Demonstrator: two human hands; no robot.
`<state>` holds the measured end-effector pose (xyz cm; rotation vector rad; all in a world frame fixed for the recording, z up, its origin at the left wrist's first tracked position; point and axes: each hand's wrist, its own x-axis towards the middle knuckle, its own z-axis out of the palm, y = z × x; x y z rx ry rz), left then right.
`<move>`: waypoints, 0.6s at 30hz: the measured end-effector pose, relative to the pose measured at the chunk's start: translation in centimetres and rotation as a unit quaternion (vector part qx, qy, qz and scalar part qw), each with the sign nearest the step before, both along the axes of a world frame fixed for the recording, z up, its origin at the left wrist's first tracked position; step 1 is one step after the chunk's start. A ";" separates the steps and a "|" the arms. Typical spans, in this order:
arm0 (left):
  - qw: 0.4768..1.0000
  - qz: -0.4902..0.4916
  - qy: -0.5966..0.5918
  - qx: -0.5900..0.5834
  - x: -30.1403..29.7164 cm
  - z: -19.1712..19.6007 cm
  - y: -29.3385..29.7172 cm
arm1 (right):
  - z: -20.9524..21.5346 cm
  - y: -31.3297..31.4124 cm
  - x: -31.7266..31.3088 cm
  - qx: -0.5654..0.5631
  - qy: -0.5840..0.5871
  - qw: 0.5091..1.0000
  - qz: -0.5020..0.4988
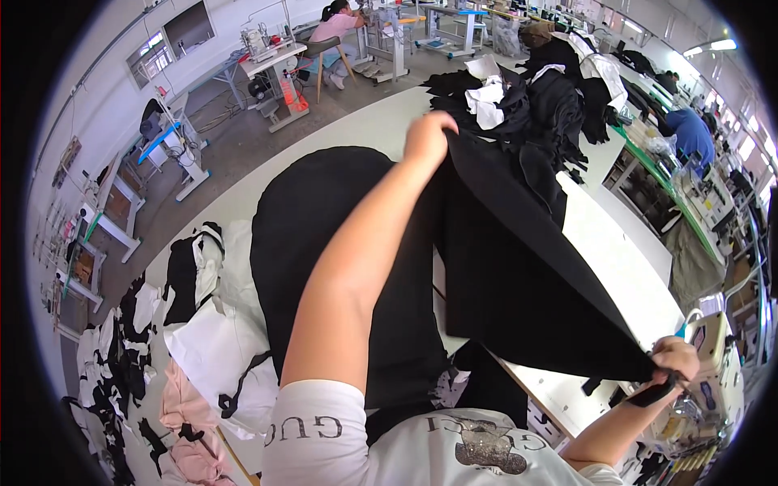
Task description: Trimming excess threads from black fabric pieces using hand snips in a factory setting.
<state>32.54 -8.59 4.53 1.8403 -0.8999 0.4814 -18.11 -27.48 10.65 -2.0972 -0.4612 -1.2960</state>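
A large piece of black fabric (527, 259) hangs stretched between my two hands, raised above the table. My left hand (429, 138) reaches far forward, its fingers closed on the far corner of the cloth. Low at the right, my right hand (674, 358) grips the opposite corner, close beside a sewing machine (713, 364). Another black fabric piece (324, 211) with a rounded far end lies flat on the white table (628, 267), partly hidden under my left forearm.
Beyond my left hand is a heap of black and white garments (543, 97). White cloth (219, 356), pink cloth (190, 413) and black scraps lie to the left. Sewing stations (275, 61) line the room. A person in pink (331, 28) and one in blue (693, 134) sit farther off.
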 end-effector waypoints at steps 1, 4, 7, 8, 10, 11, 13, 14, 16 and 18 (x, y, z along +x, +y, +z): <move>0.999 -0.001 -0.006 -0.051 1.5 1.8 1.0 | -0.4 1.1 3.0 0.083 0.020 0.982 0.168; 0.977 -0.027 -0.143 -0.154 5.2 7.5 5.2 | -1.5 6.6 8.9 0.210 0.166 0.855 0.444; 0.983 -0.060 -0.145 -0.099 7.1 8.9 13.1 | -3.5 12.4 12.9 0.194 0.337 0.767 0.511; 0.986 -0.058 -0.131 -0.084 7.9 7.9 15.4 | -4.6 13.8 14.5 0.142 0.357 0.759 0.526; 0.998 -0.042 -0.029 -0.041 8.6 5.0 20.5 | -5.3 17.5 17.2 0.142 0.393 0.721 0.552; 0.996 -0.038 0.078 -0.034 8.7 3.3 23.1 | -5.5 19.3 18.1 0.155 0.428 0.684 0.570; 0.996 0.023 0.044 0.076 8.7 -0.7 29.2 | -7.4 23.5 19.0 0.149 0.477 0.670 0.549; 0.991 0.036 0.088 0.094 8.6 -3.3 32.2 | -7.9 25.7 19.4 0.167 0.511 0.652 0.534; 0.979 0.063 0.134 0.143 7.5 -7.1 35.6 | -10.1 30.2 19.6 0.208 0.522 0.668 0.488; 0.944 0.106 0.064 0.306 6.0 -9.1 38.0 | -12.7 34.1 19.6 0.199 0.500 0.708 0.458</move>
